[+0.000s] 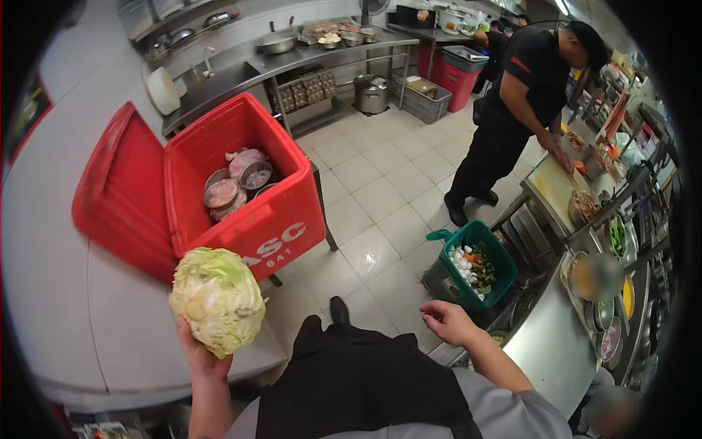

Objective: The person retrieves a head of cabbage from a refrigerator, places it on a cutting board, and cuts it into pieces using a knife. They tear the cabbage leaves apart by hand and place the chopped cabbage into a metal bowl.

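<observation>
A large pale-green head of cabbage (pixel 219 301) rests in my left hand (pixel 199 354), whose fingers curve around its lower side. It is held up in front of the red cool box (pixel 285 212), above the white counter. My right hand (pixel 448 323) hangs in the air with its fingers loosely bent and nothing visible in it. Nearest to that hand is a green-lined bin (pixel 504 256) with eggshells and vegetable scraps inside. The cool box stands with its lid (pixel 121 194) thrown back, and metal bowls and raw meat (pixel 246 162) lie in it.
To the right, a person in black (pixel 512 110) bends over a cutting board (pixel 552 190). A steel counter (pixel 552 344) with bowls of food runs along my right side. Steel sink tables (pixel 248 73), a stockpot (pixel 371 94) and a grey crate (pixel 426 102) stand along the back.
</observation>
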`<state>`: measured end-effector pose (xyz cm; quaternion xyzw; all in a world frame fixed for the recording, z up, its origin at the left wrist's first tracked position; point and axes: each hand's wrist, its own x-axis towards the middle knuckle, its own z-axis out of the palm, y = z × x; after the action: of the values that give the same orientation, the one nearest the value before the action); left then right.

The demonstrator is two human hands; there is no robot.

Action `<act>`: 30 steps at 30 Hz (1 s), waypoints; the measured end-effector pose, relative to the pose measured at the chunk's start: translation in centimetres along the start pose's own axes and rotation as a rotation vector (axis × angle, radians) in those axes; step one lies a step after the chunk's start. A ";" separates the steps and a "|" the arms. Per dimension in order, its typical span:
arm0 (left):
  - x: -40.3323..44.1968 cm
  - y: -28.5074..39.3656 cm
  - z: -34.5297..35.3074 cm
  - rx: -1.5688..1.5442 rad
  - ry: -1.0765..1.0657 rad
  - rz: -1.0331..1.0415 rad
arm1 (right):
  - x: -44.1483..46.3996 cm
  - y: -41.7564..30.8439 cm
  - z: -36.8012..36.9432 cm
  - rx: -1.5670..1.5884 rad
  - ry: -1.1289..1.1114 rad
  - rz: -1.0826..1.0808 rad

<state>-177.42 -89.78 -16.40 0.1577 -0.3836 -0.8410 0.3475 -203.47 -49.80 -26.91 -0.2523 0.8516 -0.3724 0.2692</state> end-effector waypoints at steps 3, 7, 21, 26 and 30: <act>8.0 -1.2 0.7 0.000 0.021 0.018 | 5.3 2.2 -1.5 -0.120 -0.039 0.125; 20.7 -3.3 1.0 -0.049 -0.023 -0.004 | 11.8 6.3 -2.4 -0.399 -0.196 0.282; 56.5 -17.5 19.2 -0.114 -0.032 -0.144 | 34.2 21.4 -14.9 -0.249 -0.261 0.598; 65.6 -23.6 27.6 -0.020 0.030 -0.194 | 46.5 23.7 -24.1 -0.202 -0.231 0.387; 71.8 -26.6 32.5 -0.068 -0.036 -0.155 | 58.5 21.8 -34.7 -0.316 -0.203 0.423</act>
<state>-257.93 -110.69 -15.11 0.1599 -0.3478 -0.8806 0.2794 -273.47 -56.39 -39.49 -0.1439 0.9016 -0.1432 0.3820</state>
